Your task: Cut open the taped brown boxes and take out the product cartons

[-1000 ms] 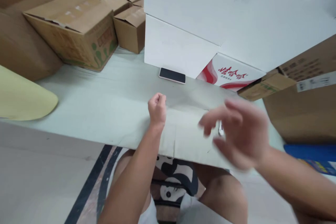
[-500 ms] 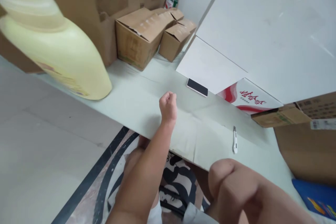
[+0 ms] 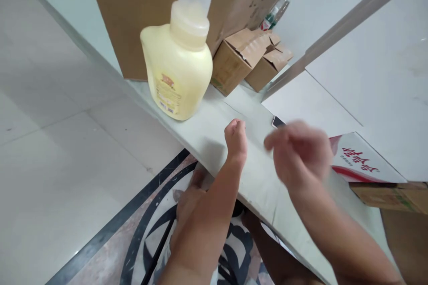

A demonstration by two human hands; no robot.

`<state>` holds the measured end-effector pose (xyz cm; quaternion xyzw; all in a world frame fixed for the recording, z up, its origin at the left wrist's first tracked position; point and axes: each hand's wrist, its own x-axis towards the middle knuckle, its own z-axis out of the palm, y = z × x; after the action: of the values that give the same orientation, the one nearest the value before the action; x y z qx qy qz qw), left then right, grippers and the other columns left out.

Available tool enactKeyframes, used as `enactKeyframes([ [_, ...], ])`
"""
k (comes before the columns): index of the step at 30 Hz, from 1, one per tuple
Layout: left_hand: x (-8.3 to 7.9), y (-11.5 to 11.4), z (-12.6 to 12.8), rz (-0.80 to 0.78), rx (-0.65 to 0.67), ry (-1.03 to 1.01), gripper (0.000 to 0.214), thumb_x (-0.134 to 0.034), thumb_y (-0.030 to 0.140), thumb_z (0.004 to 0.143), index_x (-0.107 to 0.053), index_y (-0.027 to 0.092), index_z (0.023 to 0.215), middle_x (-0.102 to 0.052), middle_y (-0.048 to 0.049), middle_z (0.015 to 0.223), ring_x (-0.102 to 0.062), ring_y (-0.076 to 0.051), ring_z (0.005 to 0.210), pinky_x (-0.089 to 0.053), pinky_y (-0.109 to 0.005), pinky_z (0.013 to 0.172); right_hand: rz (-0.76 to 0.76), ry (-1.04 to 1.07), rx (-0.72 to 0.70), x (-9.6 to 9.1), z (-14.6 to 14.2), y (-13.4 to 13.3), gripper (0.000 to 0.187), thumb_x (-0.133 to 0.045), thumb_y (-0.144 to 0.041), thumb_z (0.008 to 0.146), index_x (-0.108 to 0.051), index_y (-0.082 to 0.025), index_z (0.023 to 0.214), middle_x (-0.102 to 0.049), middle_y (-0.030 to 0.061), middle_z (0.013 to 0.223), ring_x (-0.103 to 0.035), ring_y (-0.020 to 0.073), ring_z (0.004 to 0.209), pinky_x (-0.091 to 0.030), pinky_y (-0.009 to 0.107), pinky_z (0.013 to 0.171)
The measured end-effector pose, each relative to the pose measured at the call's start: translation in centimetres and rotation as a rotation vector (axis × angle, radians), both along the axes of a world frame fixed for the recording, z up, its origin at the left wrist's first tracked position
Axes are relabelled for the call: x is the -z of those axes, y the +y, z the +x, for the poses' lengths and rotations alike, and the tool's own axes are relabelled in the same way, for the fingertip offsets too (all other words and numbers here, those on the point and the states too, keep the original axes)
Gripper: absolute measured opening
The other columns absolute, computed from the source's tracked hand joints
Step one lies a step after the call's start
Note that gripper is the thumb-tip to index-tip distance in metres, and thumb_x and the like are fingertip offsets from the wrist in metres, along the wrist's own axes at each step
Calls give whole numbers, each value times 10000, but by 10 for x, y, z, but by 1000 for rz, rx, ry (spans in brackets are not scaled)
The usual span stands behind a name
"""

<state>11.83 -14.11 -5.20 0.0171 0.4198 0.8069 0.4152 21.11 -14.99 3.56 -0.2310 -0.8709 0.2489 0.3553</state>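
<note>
My left hand point(image 3: 236, 136) is curled into a fist and rests on a flat sheet of pale cardboard point(image 3: 214, 116) that lies across my lap. Nothing shows inside the fist. My right hand point(image 3: 299, 156) hovers just right of it, above the sheet, blurred by motion, with its fingers bent loosely. A yellow detergent bottle point(image 3: 177, 60) with a clear cap stands upright on the sheet, to the upper left of my left hand. A black phone point(image 3: 277, 121) lies on the sheet, mostly hidden behind my right hand.
A tall brown carton point(image 3: 150, 13) stands behind the bottle. Two small cardboard boxes point(image 3: 247, 60) sit further back. A white box with red print point(image 3: 357, 164) lies at the right under large white sheets point(image 3: 368, 67). Tiled floor point(image 3: 67, 142) spreads out to the left.
The view has swung left, bringing the whole bottle into sight. My right hand has risen from the lower right to beside my left fist. The left fist has stayed in place.
</note>
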Motion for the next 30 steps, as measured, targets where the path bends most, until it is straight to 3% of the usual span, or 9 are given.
enactKeyframes([
  [2,1,0,-2,10,-22,0,328,-504,117,823,-273,212,608,-172,57,597,-183,-86,559,-181,-266,540,116,-4,186,9,-47,60,168,-504,-371,991,-623,-262,1035,-624,45,901,-653,191,824,-541,348,718],
  [5,2,1,-5,0,-21,-21,315,-497,93,818,-307,204,592,-189,52,588,-187,-86,557,-166,-276,539,283,-195,330,13,-101,138,105,-579,-291,962,-599,-219,1037,-654,90,1085,-645,223,1066,-547,389,920],
  [9,2,1,-14,-23,12,-54,317,-500,72,825,-319,200,600,-194,52,595,-179,-79,548,-148,-276,531,322,-369,376,9,-140,189,224,-669,-339,964,-573,-215,1124,-651,94,1235,-574,205,1164,-498,392,1065],
  [13,1,-3,-22,-32,5,-41,360,-483,59,852,-261,204,608,-169,46,622,-168,-81,563,-162,-273,537,270,-491,421,3,-162,185,253,-680,-360,974,-565,-204,1136,-658,79,1261,-576,192,1150,-478,442,1112],
  [17,0,-8,-24,-30,8,-27,384,-484,50,858,-230,207,617,-159,40,638,-164,-83,578,-165,-276,539,235,-497,543,-2,-174,174,107,-601,-269,977,-649,-200,1042,-702,95,1128,-643,305,1158,-491,589,1062],
  [19,-1,-9,-23,-46,6,-6,387,-482,49,864,-228,205,618,-163,38,639,-166,-85,578,-175,-275,536,295,-495,521,-6,-175,173,95,-574,-247,968,-655,-213,932,-709,112,1038,-654,352,1129,-485,662,1039],
  [22,-2,-10,-20,-64,-5,49,396,-488,54,876,-224,203,620,-175,36,634,-181,-85,580,-190,-271,534,381,-567,445,-12,-172,175,134,-562,-301,992,-602,-240,879,-690,105,1000,-646,329,1112,-456,695,1081],
  [26,-2,-9,-18,-65,-8,116,402,-502,55,883,-244,203,612,-179,41,618,-193,-87,574,-190,-271,538,355,-581,480,-16,-154,175,135,-559,-328,1005,-579,-229,914,-674,108,1075,-626,319,1206,-464,596,1105],
  [30,0,-7,-18,-78,-60,174,377,-499,53,897,-314,206,606,-222,47,604,-247,-101,582,-223,-282,566,319,-519,503,-4,-98,169,89,-531,-302,982,-590,-242,955,-695,135,1203,-643,323,1180,-466,541,1068],
])
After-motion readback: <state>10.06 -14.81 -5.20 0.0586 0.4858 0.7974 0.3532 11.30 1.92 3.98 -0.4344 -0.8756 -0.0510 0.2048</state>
